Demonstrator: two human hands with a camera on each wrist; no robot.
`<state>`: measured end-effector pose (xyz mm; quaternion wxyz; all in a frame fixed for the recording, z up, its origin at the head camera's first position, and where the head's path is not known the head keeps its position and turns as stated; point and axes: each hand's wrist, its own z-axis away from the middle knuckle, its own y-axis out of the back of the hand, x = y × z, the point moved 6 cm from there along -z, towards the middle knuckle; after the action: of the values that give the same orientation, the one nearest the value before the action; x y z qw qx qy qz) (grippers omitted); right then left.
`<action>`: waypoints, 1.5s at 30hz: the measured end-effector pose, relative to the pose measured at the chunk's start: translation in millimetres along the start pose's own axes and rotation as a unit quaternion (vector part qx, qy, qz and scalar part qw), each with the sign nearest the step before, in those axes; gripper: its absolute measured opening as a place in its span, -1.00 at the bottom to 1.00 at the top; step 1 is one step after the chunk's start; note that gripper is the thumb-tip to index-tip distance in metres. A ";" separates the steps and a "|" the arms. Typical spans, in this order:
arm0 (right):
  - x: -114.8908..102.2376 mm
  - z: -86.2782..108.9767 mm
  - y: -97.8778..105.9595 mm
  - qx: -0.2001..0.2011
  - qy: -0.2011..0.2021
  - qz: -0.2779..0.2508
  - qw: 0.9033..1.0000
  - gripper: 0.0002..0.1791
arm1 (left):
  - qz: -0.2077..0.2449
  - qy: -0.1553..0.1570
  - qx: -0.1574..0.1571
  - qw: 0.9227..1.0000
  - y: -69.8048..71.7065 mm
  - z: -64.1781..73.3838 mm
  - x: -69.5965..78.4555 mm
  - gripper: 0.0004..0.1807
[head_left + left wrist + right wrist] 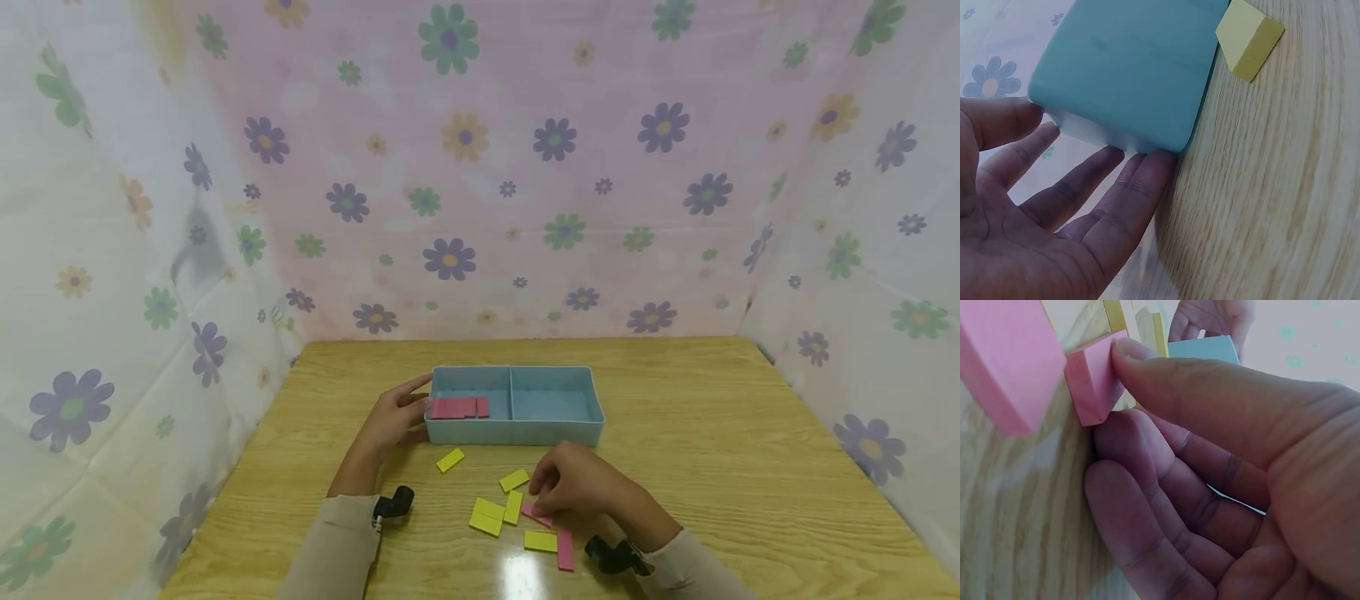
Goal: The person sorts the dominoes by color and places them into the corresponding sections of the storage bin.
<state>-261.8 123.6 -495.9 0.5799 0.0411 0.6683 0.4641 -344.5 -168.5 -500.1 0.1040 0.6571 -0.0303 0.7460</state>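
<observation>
A light blue two-compartment box (pixel 513 432) stands on the table. My left hand (pixel 388 423) is at its left end, fingertips touching the end wall, thumb by the rim in the left wrist view. Several pink blocks (pixel 453 407) lie side by side in the left compartment. In front of the box, my right hand (pixel 583 481) pinches a flat pink block (pixel 1096 378) between thumb and fingers, low over the wood. Another pink block (pixel 566 550) lies just nearer to me, beside a yellow block (pixel 540 542).
More yellow blocks lie loose around: one (pixel 451 460) near the box's front left, one (pixel 514 480) left of the right hand, one upright-lying (pixel 513 507), and a pair (pixel 487 517) touching. Flower-patterned cloth (pixel 510 167) walls the wooden table (pixel 690 467) on three sides.
</observation>
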 end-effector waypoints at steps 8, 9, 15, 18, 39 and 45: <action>1.9 2.6 6.8 0.003 0.003 0.007 1.000 -0.86 | -0.002 0.003 0.001 1.000 -0.3 0.1 -3.1 -0.42; 3.0 2.4 7.1 0.003 0.002 0.006 1.000 -0.87 | -0.003 0.004 0.001 1.000 -0.2 0.5 -3.2 -0.42; 10.7 2.2 9.6 0.005 -0.009 -0.004 1.000 -0.91 | -0.002 -0.001 -0.004 1.000 -0.6 1.0 -0.5 -0.42; 13.1 3.2 12.6 0.010 -0.012 0.000 1.000 -0.92 | -0.004 0.001 -0.006 1.000 -1.3 1.2 0.4 -0.41; 10.6 3.8 18.7 0.033 -0.029 0.029 0.999 -0.79 | -0.004 0.004 -0.002 1.000 -1.0 1.8 3.4 -0.42; 12.3 3.0 17.9 0.037 -0.032 0.027 0.998 -0.81 | -0.004 0.009 -0.002 1.000 -1.1 1.8 2.6 -0.41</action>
<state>-272.0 142.8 -492.7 0.5862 0.0954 0.6649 0.4529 -342.9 -167.4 -497.4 0.1086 0.6504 -0.0284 0.7512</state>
